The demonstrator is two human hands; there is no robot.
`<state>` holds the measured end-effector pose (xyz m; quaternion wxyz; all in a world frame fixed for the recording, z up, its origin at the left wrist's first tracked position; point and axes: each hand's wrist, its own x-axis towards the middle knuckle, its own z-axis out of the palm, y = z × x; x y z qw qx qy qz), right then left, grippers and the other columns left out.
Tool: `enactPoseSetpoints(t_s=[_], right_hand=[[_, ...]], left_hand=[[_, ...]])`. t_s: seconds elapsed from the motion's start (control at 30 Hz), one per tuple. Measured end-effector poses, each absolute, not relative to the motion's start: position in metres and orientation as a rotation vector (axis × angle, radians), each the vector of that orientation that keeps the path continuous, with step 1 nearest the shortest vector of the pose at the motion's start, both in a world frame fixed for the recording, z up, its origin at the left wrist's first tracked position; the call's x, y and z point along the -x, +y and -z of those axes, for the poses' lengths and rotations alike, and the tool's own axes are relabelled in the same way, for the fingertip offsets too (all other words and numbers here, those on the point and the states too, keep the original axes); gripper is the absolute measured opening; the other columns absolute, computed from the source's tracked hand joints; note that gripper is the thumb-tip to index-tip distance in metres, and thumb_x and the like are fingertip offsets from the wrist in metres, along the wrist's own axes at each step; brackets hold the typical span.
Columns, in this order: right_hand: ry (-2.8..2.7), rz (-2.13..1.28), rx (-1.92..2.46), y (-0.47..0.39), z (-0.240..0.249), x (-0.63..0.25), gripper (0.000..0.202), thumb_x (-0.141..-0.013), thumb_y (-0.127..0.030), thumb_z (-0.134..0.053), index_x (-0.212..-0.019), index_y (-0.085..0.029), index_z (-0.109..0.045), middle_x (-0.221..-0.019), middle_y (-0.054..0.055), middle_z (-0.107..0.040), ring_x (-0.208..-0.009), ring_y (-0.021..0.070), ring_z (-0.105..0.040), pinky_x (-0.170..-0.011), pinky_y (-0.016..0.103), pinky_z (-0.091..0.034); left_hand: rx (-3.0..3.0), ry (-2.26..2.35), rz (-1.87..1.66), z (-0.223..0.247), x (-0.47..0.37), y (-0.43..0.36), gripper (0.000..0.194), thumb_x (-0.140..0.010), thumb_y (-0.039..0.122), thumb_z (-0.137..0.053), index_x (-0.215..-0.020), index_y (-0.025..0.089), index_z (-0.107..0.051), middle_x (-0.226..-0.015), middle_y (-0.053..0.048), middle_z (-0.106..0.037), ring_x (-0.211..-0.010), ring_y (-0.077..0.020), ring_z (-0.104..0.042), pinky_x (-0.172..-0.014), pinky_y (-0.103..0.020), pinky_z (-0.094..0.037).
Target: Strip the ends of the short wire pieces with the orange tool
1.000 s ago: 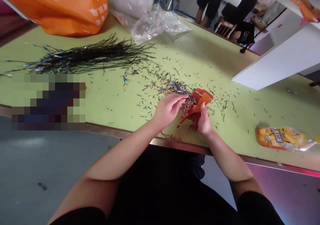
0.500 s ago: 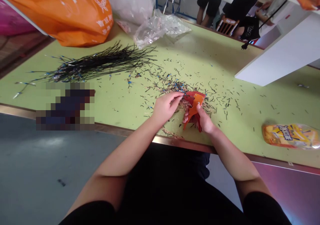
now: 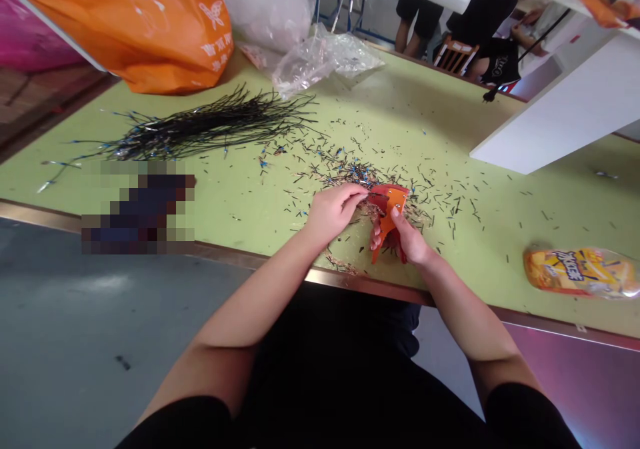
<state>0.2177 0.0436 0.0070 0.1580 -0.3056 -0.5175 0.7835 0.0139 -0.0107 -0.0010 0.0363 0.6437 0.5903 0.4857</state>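
My right hand (image 3: 411,237) is wrapped round the handles of an orange-red wire stripper (image 3: 396,204), its jaws pointing up and to the left. At those jaws, my left hand (image 3: 336,210) pinches a thin black wire (image 3: 373,194), most of which is hidden by the fingers and the tool. Cut bits of black and blue insulation (image 3: 357,169) lie scattered on the green table around both hands. Farther left rests a long bundle of black wires (image 3: 210,126), with blue and silvery bits at its left end.
An orange bag (image 3: 175,36) and clear plastic bags (image 3: 325,56) stand at the back left. A drink bottle (image 3: 575,272) lies on its side at the right. Behind it rises a white panel (image 3: 555,109). A blurred-out dark object (image 3: 143,212) sits near the front edge. People are beyond the table.
The view has shifted slightly. My left hand and the wire stripper stay together; the stripper's handles appear a little closer together and turned slightly.
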Motion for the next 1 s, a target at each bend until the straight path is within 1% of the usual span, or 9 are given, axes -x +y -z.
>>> enactPoseSetpoints(t_s=[0.1, 0.2, 0.3, 0.5, 0.63, 0.8, 0.9, 1.0], right_hand=[[-1.55, -2.179, 0.904, 0.044, -0.009, -0.217, 0.068, -0.083, -0.087, -0.058, -0.073, -0.02, -0.066, -0.061, 0.002, -0.063, -0.057, 0.019, -0.065, -0.059, 0.033, -0.054], [-1.607, -2.11, 0.941, 0.042, -0.011, -0.216, 0.07, -0.081, -0.088, -0.058, -0.068, -0.019, -0.064, -0.056, 0.001, -0.06, -0.053, 0.018, -0.062, -0.056, 0.032, -0.052], [-1.627, -2.048, 0.973, 0.04, -0.01, -0.216, 0.07, -0.082, -0.089, -0.056, -0.065, -0.02, -0.061, -0.053, 0.0, -0.057, -0.05, 0.0168, -0.06, -0.054, 0.032, -0.05], [-1.582, -2.021, 0.986, 0.034, -0.004, -0.212, 0.07, -0.082, -0.088, -0.058, -0.059, -0.022, -0.056, -0.049, -0.003, -0.05, -0.044, 0.0143, -0.052, -0.048, 0.03, -0.043], [-1.521, -2.026, 0.99, 0.031, 0.001, -0.209, 0.069, -0.08, -0.087, -0.061, -0.058, -0.023, -0.053, -0.048, -0.004, -0.046, -0.042, 0.0137, -0.049, -0.046, 0.03, -0.042], [-1.453, -1.989, 1.035, 0.029, 0.003, -0.205, 0.07, -0.077, -0.09, -0.061, -0.058, -0.024, -0.048, -0.045, -0.006, -0.038, -0.037, 0.0111, -0.037, -0.04, 0.029, -0.036], [-1.454, -2.014, 0.997, 0.029, 0.002, -0.204, 0.07, -0.077, -0.091, -0.06, -0.058, -0.024, -0.05, -0.046, -0.006, -0.038, -0.037, 0.0111, -0.036, -0.04, 0.029, -0.037], [-1.458, -2.055, 0.9, 0.03, -0.004, -0.207, 0.069, -0.081, -0.089, -0.058, -0.06, -0.024, -0.051, -0.047, -0.005, -0.04, -0.04, 0.0123, -0.039, -0.043, 0.03, -0.042]], left_hand=[[-2.111, 1.812, -1.409, 0.003, -0.01, -0.01, 0.023, -0.105, 0.026, -0.054, -0.103, 0.022, -0.076, -0.099, -0.001, -0.083, -0.088, -0.015, -0.078, -0.085, -0.026, -0.059], [-2.221, 1.831, -1.344, 0.007, -0.006, -0.008, 0.023, -0.106, 0.025, -0.053, -0.103, 0.022, -0.076, -0.098, -0.001, -0.083, -0.082, -0.015, -0.078, -0.079, -0.026, -0.059], [-2.24, 1.88, -1.32, 0.008, -0.006, -0.007, 0.024, -0.106, 0.025, -0.052, -0.104, 0.022, -0.076, -0.095, -0.002, -0.083, -0.078, -0.016, -0.078, -0.074, -0.027, -0.058], [-2.242, 1.931, -1.263, 0.007, -0.01, -0.009, 0.026, -0.105, 0.022, -0.049, -0.105, 0.02, -0.074, -0.093, -0.004, -0.082, -0.08, -0.0178, -0.078, -0.073, -0.028, -0.058], [-2.249, 1.952, -1.27, 0.006, -0.011, -0.01, 0.028, -0.104, 0.018, -0.046, -0.104, 0.019, -0.074, -0.092, -0.005, -0.081, -0.077, -0.018, -0.076, -0.069, -0.028, -0.056], [-2.212, 1.99, -1.231, 0.003, -0.014, -0.012, 0.03, -0.106, 0.022, -0.044, -0.104, 0.019, -0.074, -0.091, -0.005, -0.081, -0.077, -0.0182, -0.075, -0.07, -0.029, -0.056], [-2.201, 1.991, -1.259, 0.001, -0.017, -0.012, 0.03, -0.107, 0.023, -0.045, -0.104, 0.019, -0.074, -0.091, -0.005, -0.08, -0.076, -0.0183, -0.074, -0.07, -0.029, -0.055], [-2.142, 1.982, -1.322, 0.0, -0.013, -0.012, 0.028, -0.106, 0.023, -0.046, -0.103, 0.019, -0.074, -0.093, -0.005, -0.08, -0.08, -0.0182, -0.074, -0.076, -0.03, -0.057]])
